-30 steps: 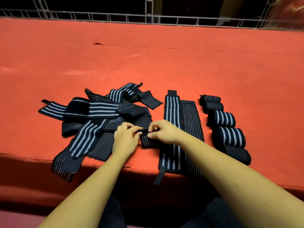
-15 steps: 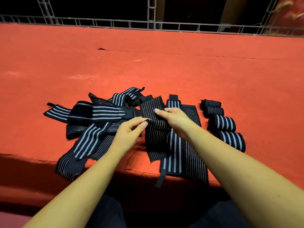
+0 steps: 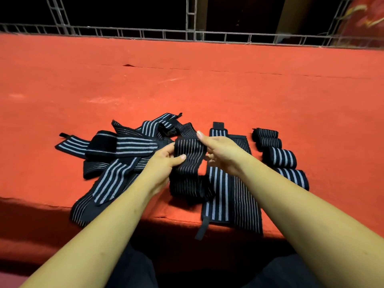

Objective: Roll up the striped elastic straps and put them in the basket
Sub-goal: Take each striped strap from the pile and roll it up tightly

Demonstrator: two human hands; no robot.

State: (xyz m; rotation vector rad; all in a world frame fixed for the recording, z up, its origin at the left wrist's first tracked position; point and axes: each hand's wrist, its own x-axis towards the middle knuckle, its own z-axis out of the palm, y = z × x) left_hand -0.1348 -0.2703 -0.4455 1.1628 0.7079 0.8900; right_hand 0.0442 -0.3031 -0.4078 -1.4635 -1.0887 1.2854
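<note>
A black strap with thin white stripes [image 3: 189, 161] is held up between both hands above the red surface. My left hand [image 3: 164, 161] pinches its left edge with thumb on top. My right hand [image 3: 218, 150] grips its right edge, index finger stretched along the top. The strap's lower end hangs down to the cloth. A tangled pile of loose striped straps [image 3: 116, 161] lies to the left. Two flat straps [image 3: 228, 190] lie side by side under my right forearm. Several rolled straps [image 3: 278, 156] stand in a row at the right. No basket is in view.
The red cloth-covered surface [image 3: 187, 84] stretches far back to a metal railing [image 3: 191, 36]. Its front edge [image 3: 31, 202] drops off just before my knees, and one flat strap's tab [image 3: 201, 229] hangs over it.
Both hands have lifted the thin-striped strap off the surface and spread it out between them; a second ago they pinched it low, near the front edge.
</note>
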